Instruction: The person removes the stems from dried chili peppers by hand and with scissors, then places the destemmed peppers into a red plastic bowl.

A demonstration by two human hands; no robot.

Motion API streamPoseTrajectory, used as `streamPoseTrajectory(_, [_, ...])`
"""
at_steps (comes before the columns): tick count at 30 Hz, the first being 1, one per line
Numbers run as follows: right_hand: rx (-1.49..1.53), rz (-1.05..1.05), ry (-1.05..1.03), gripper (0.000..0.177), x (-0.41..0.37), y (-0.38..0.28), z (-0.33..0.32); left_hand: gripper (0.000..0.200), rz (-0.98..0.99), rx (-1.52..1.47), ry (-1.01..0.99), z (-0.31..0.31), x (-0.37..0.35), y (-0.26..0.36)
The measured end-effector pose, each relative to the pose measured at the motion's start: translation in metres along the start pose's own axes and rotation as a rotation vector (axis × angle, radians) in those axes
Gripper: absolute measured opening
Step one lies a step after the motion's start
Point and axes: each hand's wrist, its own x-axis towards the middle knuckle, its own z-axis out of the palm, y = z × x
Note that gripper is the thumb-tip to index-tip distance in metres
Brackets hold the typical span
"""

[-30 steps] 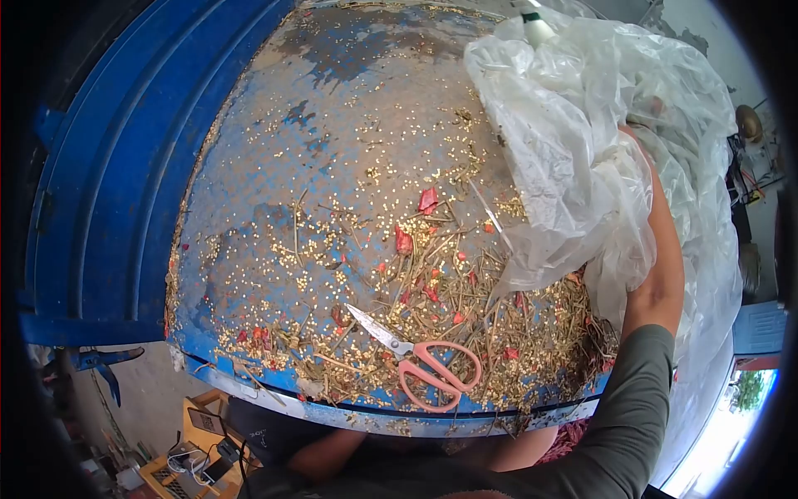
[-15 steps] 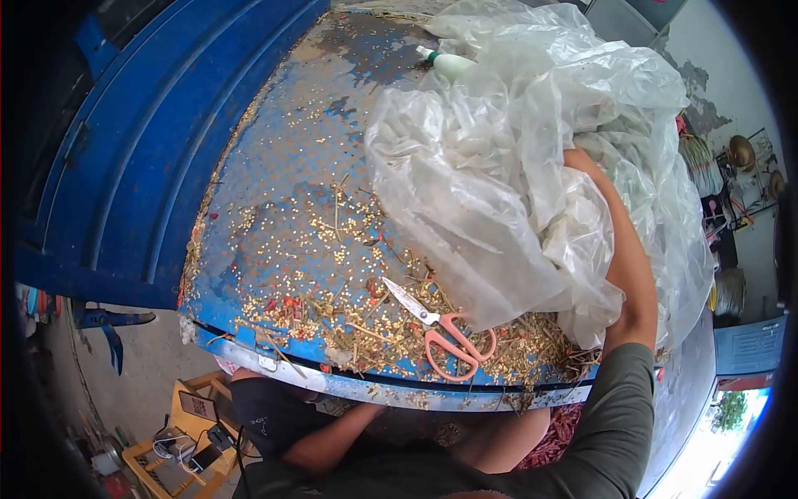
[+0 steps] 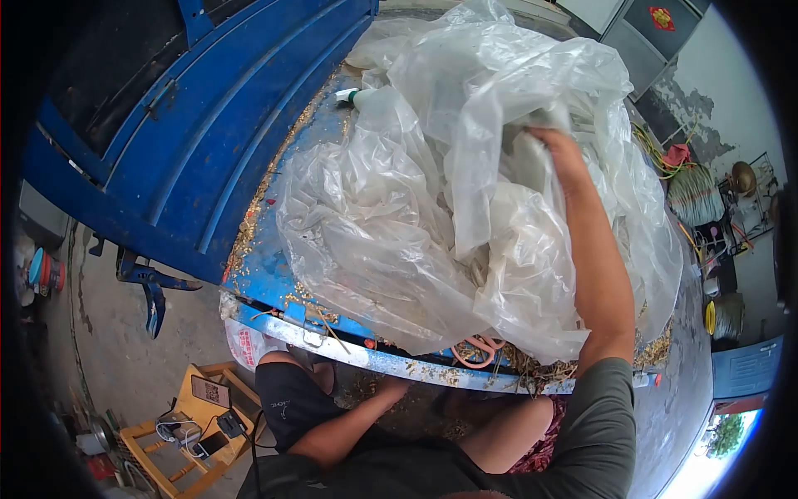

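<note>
My right hand (image 3: 553,148) reaches into a large heap of crumpled clear plastic sheeting (image 3: 374,233) on the blue truck bed; its fingers are partly covered by the folds and blurred. My left hand (image 3: 392,387) hangs low below the bed's front edge, beside my leg, its fingers hidden. Near that edge the pink handles of a pair of scissors (image 3: 480,353) stick out from under the plastic, and the blades are covered. A white and green spray bottle (image 3: 347,96) lies at the upper left of the heap, mostly under the sheet.
A blue ribbed side panel (image 3: 224,125) stands along the left. Grain and dry stalks (image 3: 540,373) lie along the bed's metal edge (image 3: 349,360). At lower left is a small wooden stool (image 3: 187,424) with phones and cables. Coiled cord (image 3: 697,195) hangs on the right wall.
The plastic sheeting has spread left and toward the front edge, covering much of the loose grain and the scissors' blades. My right hand has moved forward and left with it.
</note>
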Motion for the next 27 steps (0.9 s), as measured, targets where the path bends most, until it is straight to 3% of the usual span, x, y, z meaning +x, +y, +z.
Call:
streamPoseTrajectory(2, [0.259, 0.008, 0.104, 0.031, 0.019, -0.027, -0.046, 0.040, 0.001, 0.002, 0.000, 0.000, -0.004, 0.000])
streamPoseTrajectory(4, [0.476, -0.157, 0.016, 0.031, 0.009, -0.076, -0.078, 0.037, -0.032, -0.013, -0.032, 0.000, -0.007, -0.005])
streamPoseTrajectory(8, [0.507, -0.353, 0.172, 0.030, -0.033, -0.146, -0.147, 0.026, -0.091, 0.046, -0.083, 0.001, 0.000, -0.020])
streamPoseTrajectory(12, [0.399, -0.435, 0.406, 0.030, -0.096, -0.159, -0.230, 0.028, -0.098, 0.056, -0.079, 0.003, 0.009, -0.031])
streamPoseTrajectory(16, [0.202, -0.316, 0.734, 0.030, -0.174, -0.112, -0.312, 0.030, -0.056, 0.020, -0.059, 0.006, 0.019, -0.057])
streamPoseTrajectory(20, [0.030, -0.033, 0.981, 0.030, -0.255, -0.026, -0.364, 0.031, -0.047, 0.064, -0.009, 0.007, 0.018, -0.054])
streamPoseTrajectory(24, [-0.080, 0.172, 1.061, 0.031, -0.308, 0.032, -0.374, 0.033, -0.026, 0.142, 0.063, 0.005, 0.014, -0.052])
streamPoseTrajectory(27, [-0.180, 0.239, 1.055, 0.031, -0.326, 0.043, -0.379, 0.033, -0.085, 0.130, -0.011, 0.010, 0.029, -0.075])
